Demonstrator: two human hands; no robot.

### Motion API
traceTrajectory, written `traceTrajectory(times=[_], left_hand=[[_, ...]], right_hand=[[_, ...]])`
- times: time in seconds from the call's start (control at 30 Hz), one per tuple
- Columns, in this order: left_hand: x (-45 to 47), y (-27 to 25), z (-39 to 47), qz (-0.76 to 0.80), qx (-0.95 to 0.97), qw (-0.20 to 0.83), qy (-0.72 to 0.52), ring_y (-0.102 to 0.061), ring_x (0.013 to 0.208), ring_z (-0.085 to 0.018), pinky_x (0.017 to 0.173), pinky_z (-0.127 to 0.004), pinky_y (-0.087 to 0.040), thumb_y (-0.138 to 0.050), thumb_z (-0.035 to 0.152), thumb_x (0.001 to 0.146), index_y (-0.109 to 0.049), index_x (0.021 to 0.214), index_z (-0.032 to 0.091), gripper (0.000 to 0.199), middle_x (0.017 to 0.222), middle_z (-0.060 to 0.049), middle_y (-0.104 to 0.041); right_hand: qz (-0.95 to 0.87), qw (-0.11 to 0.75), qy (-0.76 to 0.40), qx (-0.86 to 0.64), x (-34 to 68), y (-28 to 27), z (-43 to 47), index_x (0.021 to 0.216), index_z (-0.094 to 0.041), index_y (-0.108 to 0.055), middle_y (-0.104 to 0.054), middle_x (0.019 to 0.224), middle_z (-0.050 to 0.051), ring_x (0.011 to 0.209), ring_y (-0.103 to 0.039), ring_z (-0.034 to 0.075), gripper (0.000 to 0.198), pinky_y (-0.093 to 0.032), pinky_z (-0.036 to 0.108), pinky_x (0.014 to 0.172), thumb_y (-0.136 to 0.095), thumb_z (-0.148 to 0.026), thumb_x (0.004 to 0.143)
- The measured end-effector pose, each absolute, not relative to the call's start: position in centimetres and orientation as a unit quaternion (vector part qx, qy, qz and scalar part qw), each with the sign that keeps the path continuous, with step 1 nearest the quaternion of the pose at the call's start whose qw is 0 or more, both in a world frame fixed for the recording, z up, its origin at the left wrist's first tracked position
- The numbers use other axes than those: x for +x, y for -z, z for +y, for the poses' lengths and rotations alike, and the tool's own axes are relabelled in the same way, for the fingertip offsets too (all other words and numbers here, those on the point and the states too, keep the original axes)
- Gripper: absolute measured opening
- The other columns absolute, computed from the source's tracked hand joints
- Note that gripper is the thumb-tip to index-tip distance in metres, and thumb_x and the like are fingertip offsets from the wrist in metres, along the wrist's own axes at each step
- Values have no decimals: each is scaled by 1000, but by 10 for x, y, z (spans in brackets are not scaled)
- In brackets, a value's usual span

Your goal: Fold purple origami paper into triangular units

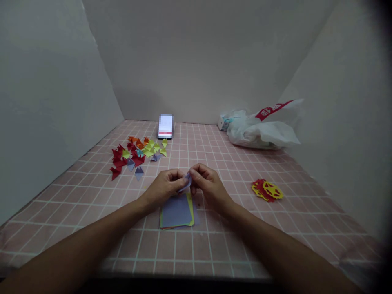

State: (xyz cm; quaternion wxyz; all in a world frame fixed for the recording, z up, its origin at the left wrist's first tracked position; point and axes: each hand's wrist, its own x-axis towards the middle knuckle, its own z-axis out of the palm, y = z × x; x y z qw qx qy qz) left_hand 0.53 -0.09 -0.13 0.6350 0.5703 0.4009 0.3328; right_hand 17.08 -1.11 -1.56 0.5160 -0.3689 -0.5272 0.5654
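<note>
Between the fingertips of both hands is a small piece of folded purple paper (185, 184), partly covered by the fingers. My left hand (165, 185) pinches its left side, and my right hand (208, 183) pinches its upper right side. Just below them a stack of square coloured paper (176, 212) lies on the table, purple on top with yellow-green edges showing. To the far left of my hands, several folded paper figures (137, 157) in red, orange, yellow, blue and purple are grouped together.
The table wears a pink checked cloth (214, 249). A phone (165, 126) with a blurred screen stands at the back. At the right are red and yellow cut-out shapes (267, 190), with a white plastic bag (260, 132) behind. Pale walls (196, 61) enclose the table.
</note>
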Motion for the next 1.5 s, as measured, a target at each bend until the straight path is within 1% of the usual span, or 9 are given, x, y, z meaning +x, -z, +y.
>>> traceTrajectory(times=[0.1, 0.2, 0.47, 0.63, 0.8, 0.97, 1.13, 1.27, 1.5], left_hand=[[5, 3, -1, 386, 576, 644, -323, -50, 56, -9, 56, -22, -40, -74, 46, 75, -59, 73, 16, 34, 67, 2, -57], [5, 4, 0, 381, 576, 647, -324, -54, 59, -10, 60, -24, -45, -73, 43, 76, -60, 74, 15, 31, 68, 1, -59], [5, 0, 0, 393, 561, 650, -328, -58, 57, -11, 61, -26, -49, -72, 41, 74, -58, 74, 16, 29, 65, 1, -61], [6, -4, 0, 418, 554, 636, -338, -55, 53, -9, 57, -24, -46, -71, 36, 72, -56, 70, 16, 25, 65, 2, -60], [5, -5, 0, 415, 551, 639, -340, -54, 54, -9, 58, -24, -46, -70, 33, 72, -57, 69, 16, 21, 64, 2, -59], [3, -3, 1, 398, 556, 643, -344, -55, 56, -10, 59, -24, -46, -68, 38, 75, -56, 70, 16, 25, 66, 1, -60], [2, -2, 1, 398, 583, 623, -336, -52, 53, -10, 55, -24, -43, -69, 38, 74, -55, 69, 16, 27, 62, 3, -56], [1, 1, 3, 378, 597, 618, -344, -54, 54, -10, 56, -23, -43, -70, 41, 77, -57, 71, 16, 28, 63, 2, -57], [0, 6, 9, 366, 595, 616, -364, -54, 52, -8, 53, -22, -45, -70, 40, 79, -58, 73, 16, 28, 66, 2, -59]], right_hand=[[-530, 504, -560, -389, 171, 15, -11, 73, -19, -58, -54, 54, -6, 43, -50, 8, 29, -40, 20, 43, -74, -43, 80], [-523, 515, -546, -404, 171, 16, -11, 69, -19, -56, -54, 50, -6, 41, -48, 8, 32, -38, 20, 41, -70, -43, 84], [-537, 505, -529, -421, 174, 14, -11, 63, -19, -52, -54, 53, -4, 40, -48, 7, 42, -38, 20, 41, -60, -50, 90], [-527, 516, -552, -390, 174, 15, -10, 71, -19, -54, -56, 57, -3, 42, -50, 8, 42, -39, 21, 41, -56, -56, 92], [-543, 511, -535, -396, 174, 15, -10, 72, -20, -54, -54, 56, -5, 43, -49, 8, 35, -40, 21, 44, -66, -48, 86], [-578, 494, -501, -415, 175, 13, -10, 67, -19, -52, -54, 58, -4, 46, -49, 9, 39, -40, 22, 45, -57, -49, 92], [-617, 475, -472, -413, 175, 12, -11, 71, -19, -56, -54, 56, -4, 46, -49, 9, 32, -39, 22, 46, -64, -46, 88], [-600, 480, -460, -445, 174, 11, -14, 64, -20, -52, -55, 54, -3, 42, -49, 10, 39, -39, 23, 42, -58, -47, 91], [-569, 500, -484, -438, 175, 10, -12, 63, -20, -52, -54, 54, -3, 42, -49, 9, 41, -39, 22, 41, -58, -50, 90]])
